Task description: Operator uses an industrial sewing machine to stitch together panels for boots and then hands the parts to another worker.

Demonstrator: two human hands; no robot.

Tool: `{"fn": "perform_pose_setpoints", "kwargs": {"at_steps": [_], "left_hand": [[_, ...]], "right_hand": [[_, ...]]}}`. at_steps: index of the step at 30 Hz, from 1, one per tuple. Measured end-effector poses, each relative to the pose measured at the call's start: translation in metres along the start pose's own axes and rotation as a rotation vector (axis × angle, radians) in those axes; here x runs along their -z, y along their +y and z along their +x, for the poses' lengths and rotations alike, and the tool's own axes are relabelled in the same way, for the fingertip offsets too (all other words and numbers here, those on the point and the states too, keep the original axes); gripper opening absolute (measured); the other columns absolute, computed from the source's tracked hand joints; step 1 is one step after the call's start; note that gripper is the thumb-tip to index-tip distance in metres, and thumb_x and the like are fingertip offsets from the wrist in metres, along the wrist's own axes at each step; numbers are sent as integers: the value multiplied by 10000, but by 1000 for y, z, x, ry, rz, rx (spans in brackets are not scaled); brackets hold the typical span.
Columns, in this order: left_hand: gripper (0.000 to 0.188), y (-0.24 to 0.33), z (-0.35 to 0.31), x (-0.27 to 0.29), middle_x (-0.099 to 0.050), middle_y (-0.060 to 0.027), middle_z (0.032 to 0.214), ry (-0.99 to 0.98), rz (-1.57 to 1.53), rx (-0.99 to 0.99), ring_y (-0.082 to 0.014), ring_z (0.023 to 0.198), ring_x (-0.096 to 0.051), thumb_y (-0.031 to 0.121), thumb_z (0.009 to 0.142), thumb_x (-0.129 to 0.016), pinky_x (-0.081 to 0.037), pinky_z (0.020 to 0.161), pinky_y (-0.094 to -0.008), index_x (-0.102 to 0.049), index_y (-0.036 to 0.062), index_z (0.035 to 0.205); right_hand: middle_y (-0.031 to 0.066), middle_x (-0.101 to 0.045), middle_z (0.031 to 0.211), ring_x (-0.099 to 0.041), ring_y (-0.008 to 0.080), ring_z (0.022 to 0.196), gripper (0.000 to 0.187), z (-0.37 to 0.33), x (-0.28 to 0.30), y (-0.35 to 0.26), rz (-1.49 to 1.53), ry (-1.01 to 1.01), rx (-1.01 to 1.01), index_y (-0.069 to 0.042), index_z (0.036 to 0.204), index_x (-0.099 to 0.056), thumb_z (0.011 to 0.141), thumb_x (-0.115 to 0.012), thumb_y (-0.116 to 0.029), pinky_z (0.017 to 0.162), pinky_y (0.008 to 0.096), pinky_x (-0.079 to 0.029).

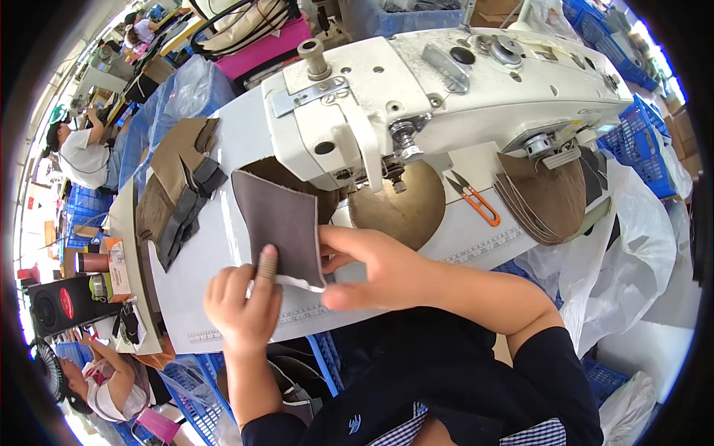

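Note:
A dark brown leather piece (281,215) with a pale lower edge is held up left of the sewing machine's needle area. My left hand (244,303) has it by the lower left edge, a ribbed tan cover on one finger pressed to its face. At the right edge is my right hand (375,269), fingers partly hidden behind the piece and thumb near its lower corner. Behind the leather stands a white sewing machine (357,97), its needle area over a round brassy plate (409,208). Another brown panel (277,172) shows partly behind the held piece.
Orange-handled thread snips (476,199) lie right of the plate, beside stacked brown leather pieces (547,195). More brown and grey pieces (175,189) are piled at the table's left. Blue crates (643,145) and plastic bags (632,253) stand right. Other people (83,157) sit far left.

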State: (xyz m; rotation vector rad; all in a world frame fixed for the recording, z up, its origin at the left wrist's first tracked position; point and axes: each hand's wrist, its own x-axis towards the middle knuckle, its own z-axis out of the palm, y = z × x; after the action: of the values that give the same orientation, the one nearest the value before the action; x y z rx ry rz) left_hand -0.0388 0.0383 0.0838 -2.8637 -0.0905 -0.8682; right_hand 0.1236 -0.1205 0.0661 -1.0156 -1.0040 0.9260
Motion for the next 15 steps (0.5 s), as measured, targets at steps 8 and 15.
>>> {"fn": "perform_pose_setpoints", "kwargs": {"at_steps": [8,15], "left_hand": [[827,-2,49,18,-526,-131,1247,-296,-149,80,-391,1257,-430,254,452,-845,-318,1074,-503,-608,61,1220],[222,-1,68,-37,-595,-84,1217,-551,-89,-387,-257,1283,-456,132,656,-677,-278,1134,-475,-597,59,850]], "right_hand": [[90,-664,859,-635,261,772,292,-6,-2,47,-565,-32,145,-5,1110,-613,838,-611,-110,688,415,-493],[58,-586,1190,-528,230,1143,389,-51,37,39,-1266,36,183,-69,1129,-621,771,-696,-202,910,400,-431]]}}
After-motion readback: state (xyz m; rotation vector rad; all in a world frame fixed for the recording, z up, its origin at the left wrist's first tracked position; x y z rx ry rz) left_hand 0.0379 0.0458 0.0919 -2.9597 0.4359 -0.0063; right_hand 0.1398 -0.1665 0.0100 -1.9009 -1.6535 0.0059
